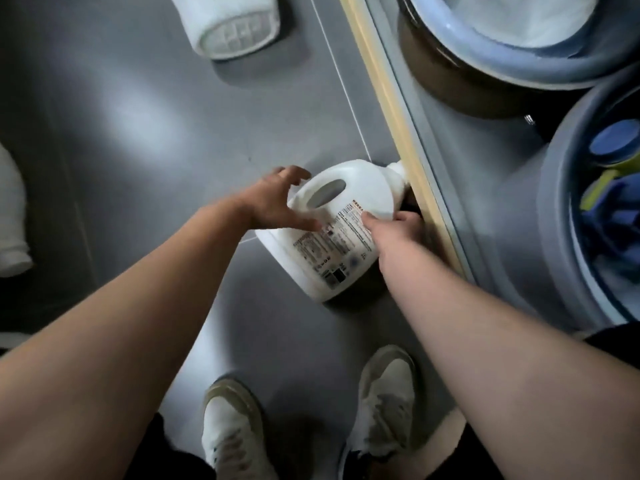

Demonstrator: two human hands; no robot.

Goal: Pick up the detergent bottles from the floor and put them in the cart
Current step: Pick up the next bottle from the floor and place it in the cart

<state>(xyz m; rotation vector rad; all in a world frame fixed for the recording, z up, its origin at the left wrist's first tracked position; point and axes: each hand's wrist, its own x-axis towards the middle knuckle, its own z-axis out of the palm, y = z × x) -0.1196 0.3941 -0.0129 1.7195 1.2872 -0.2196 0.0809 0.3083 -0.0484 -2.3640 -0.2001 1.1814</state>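
A large white detergent bottle (pixel 332 251) with a printed label and a handle hole lies on its side on the grey floor, its cap against the cart's yellow edge (pixel 391 109). My left hand (pixel 273 199) hovers at the handle side with fingers spread, and its thumb touches the bottle. My right hand (pixel 391 230) grips the bottle's right side, fingers curled under it. A second white bottle (pixel 228 26) lies on the floor at the top. A third white bottle (pixel 10 220) shows at the left edge.
The cart's grey platform (pixel 450 150) runs along the right. It carries a blue basin (pixel 519 64) and a grey-blue bucket (pixel 561 202) holding blue-capped items and cloths. My two shoes (pixel 235 434) stand on the floor below the bottle.
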